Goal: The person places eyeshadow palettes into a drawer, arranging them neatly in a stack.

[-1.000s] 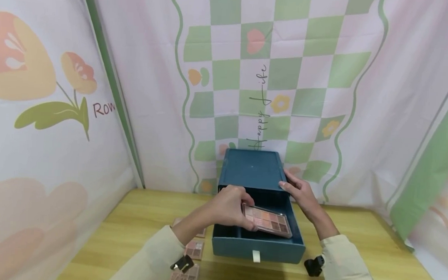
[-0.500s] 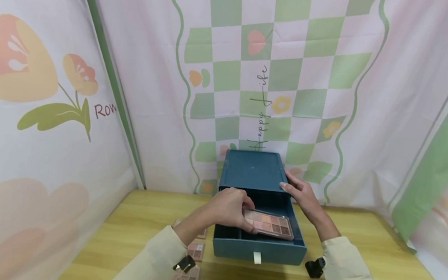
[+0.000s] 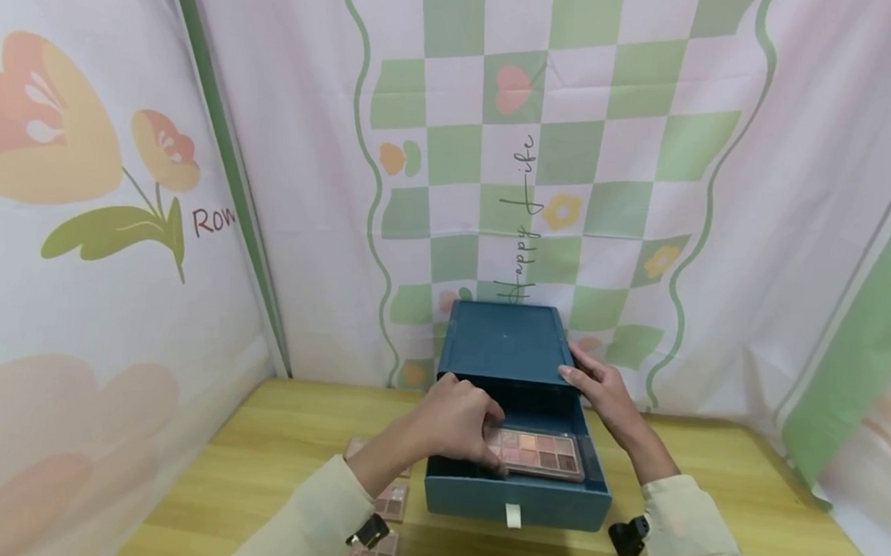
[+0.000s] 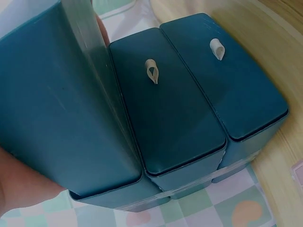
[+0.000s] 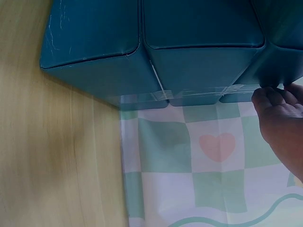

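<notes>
At the far left hangs a white curtain (image 3: 108, 313) printed with orange tulips and red lettering, edged by a green band. Beside it begins the yellow wood-grain surface (image 3: 274, 436), crossed by a cream left sleeve (image 3: 301, 512) with a black wrist camera (image 3: 369, 532) at its cuff. Past this cuff, three small eyeshadow palettes lie in a column, the nearest palette (image 3: 375, 554) and the middle palette (image 3: 393, 501) clearer than the farthest palette (image 3: 354, 446), which the forearm partly covers. Next, the left hand (image 3: 450, 419) reaches into the pulled-out blue drawer (image 3: 473, 499), its grip clamped on the left end of a larger eyeshadow palette (image 3: 546, 454). That palette lies inside the drawer, toward its right wall, showing pink, orange and brown pans; the hand hides its left end. A white pull loop (image 3: 513, 516) hangs from the drawer front. The drawer belongs to the top of three stacked blue drawer boxes (image 3: 506, 339), banded with clear tape (image 4: 189, 182), before a green-and-white checkered backdrop (image 3: 600, 152). Further right, the right hand (image 3: 608, 397) rests against the top box's right side, its grip apart, thumb on the upper edge; then comes the right sleeve (image 3: 692, 525).
</notes>
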`<state>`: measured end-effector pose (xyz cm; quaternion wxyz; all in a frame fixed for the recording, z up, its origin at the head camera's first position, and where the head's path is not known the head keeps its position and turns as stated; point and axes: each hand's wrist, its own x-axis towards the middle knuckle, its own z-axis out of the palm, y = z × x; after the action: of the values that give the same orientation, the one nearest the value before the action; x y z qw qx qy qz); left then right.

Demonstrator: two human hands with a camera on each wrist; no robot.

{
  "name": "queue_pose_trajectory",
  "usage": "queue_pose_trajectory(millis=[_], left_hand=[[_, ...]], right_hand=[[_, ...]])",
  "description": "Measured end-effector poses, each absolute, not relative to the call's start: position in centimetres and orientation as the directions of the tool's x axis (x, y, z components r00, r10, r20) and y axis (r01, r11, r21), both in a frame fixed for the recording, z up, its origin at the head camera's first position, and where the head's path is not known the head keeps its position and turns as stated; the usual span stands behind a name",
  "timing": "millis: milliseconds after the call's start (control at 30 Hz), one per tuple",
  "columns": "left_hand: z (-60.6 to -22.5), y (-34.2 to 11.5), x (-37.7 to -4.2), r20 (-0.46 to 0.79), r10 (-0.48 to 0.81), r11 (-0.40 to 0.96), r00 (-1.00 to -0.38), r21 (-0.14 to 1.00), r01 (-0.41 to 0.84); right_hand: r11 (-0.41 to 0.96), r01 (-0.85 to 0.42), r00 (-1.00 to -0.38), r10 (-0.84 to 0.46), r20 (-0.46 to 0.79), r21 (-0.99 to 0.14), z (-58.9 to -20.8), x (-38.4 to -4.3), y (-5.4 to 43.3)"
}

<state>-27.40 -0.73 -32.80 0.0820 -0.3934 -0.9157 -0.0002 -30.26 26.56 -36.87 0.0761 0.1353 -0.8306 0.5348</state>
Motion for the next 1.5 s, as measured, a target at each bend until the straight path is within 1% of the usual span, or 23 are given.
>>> queue_pose_trajectory(millis=[67, 133, 267, 367, 500, 567, 667, 767, 933, 1033, 1267, 1367, 1500], left_hand=[[-32.8, -0.8, -27.3, 0.165, 0.709, 0.702, -0.685, -0.076, 0.708], [-32.8, -1.0, -27.2, 0.195, 0.688, 0.717, -0.699, -0.03, 0.697], [-32.8, -1.8, -26.9, 0.29, 0.65, 0.697, -0.703, 0.142, 0.703], [-32.8, -2.9, -26.7, 0.358, 0.634, 0.626, -0.685, 0.282, 0.727], [-32.7, -4.4, -26.5, 0.439, 0.618, 0.513, -0.653, 0.404, 0.757], [-32.6, -5.0, -26.5, 0.483, 0.608, 0.475, -0.631, 0.415, 0.776], [-32.3, -6.0, -26.4, 0.547, 0.575, 0.456, -0.608, 0.403, 0.794], [-32.0, -7.0, -26.6, 0.587, 0.527, 0.47, -0.614, 0.401, 0.786], [-31.7, -9.1, -27.5, 0.623, 0.444, 0.495, -0.644, 0.428, 0.756], [-32.2, -10.4, -28.4, 0.622, 0.41, 0.518, -0.667, 0.443, 0.732], [-34.6, -12.8, -29.8, 0.521, 0.365, 0.579, -0.772, 0.522, 0.626], [-35.4, -13.6, -30.5, 0.528, 0.332, 0.596, -0.781, 0.524, 0.608], [-36.4, -14.6, -31.7, 0.569, 0.29, 0.605, -0.77, 0.514, 0.608]], right_hand=[[0.392, -0.311, -0.95, -0.146, 0.275, -0.866, -36.9, -30.3, 26.5], [0.395, -0.31, -0.951, -0.144, 0.275, -0.865, -36.8, -30.3, 26.5], [0.394, -0.311, -0.95, -0.142, 0.277, -0.865, -36.7, -30.3, 26.5], [0.392, -0.314, -0.949, -0.141, 0.281, -0.865, -36.6, -30.3, 26.5], [0.393, -0.305, -0.952, -0.134, 0.274, -0.868, -36.6, -30.2, 26.5], [0.394, -0.299, -0.954, -0.129, 0.27, -0.869, -36.5, -30.2, 26.5], [0.394, -0.3, -0.954, -0.127, 0.271, -0.869, -36.5, -30.2, 26.5], [0.395, -0.304, -0.953, -0.13, 0.275, -0.867, -36.6, -30.2, 26.5], [0.402, -0.302, -0.953, -0.127, 0.275, -0.864, -36.7, -30.2, 26.5], [0.403, -0.3, -0.954, -0.125, 0.273, -0.865, -36.8, -30.2, 26.5], [0.404, -0.299, -0.954, -0.13, 0.27, -0.865, -36.8, -30.0, 26.4], [0.404, -0.301, -0.953, -0.129, 0.273, -0.864, -36.8, -30.0, 26.4], [0.398, -0.305, -0.952, -0.126, 0.278, -0.865, -36.8, -30.0, 26.4]])
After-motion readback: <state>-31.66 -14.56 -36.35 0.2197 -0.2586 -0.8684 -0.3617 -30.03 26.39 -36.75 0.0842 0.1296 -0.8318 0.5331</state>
